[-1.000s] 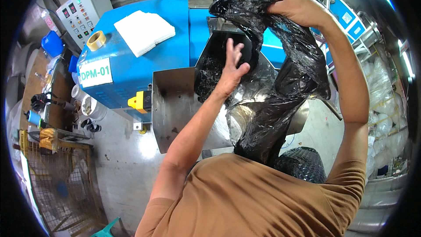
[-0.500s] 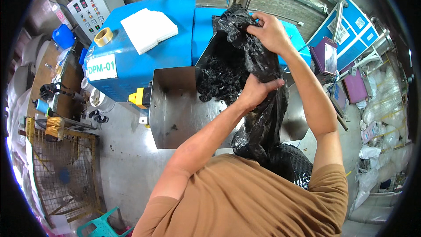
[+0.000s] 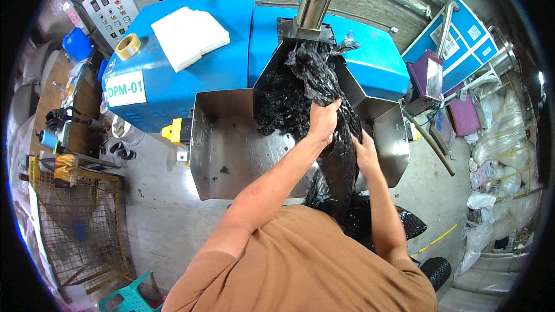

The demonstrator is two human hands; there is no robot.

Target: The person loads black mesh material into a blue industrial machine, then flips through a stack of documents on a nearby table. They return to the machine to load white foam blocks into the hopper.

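A long bunch of crumpled black plastic film (image 3: pixel 315 75) stretches from the mouth of a metal hopper (image 3: pixel 222 150) down toward my body. My left hand (image 3: pixel 324 120) is closed around the film over the hopper's middle. Lower down and to the right, my right hand (image 3: pixel 365 155) grips the same film at its edge; some of its fingers are hidden behind the plastic. Loose black plastic scraps (image 3: pixel 279 104) are heaped in the hopper's throat, left of the film. More of the black film hangs over the near edge, partly behind my right forearm.
Blue machine housings (image 3: pixel 373 52) flank the hopper, with a metal cylinder (image 3: pixel 317 3) above its throat. White sheets (image 3: pixel 189 37) and a tape roll (image 3: pixel 128 46) lie on the left housing. A control cabinet (image 3: pixel 115 8) stands behind; a wire-mesh cage (image 3: pixel 84 225) is at left.
My right hand has come down from the top of the film to below my left hand. The film's upper end has dropped into the hopper throat, uncovering the cylinder. My left hand moved slightly left.
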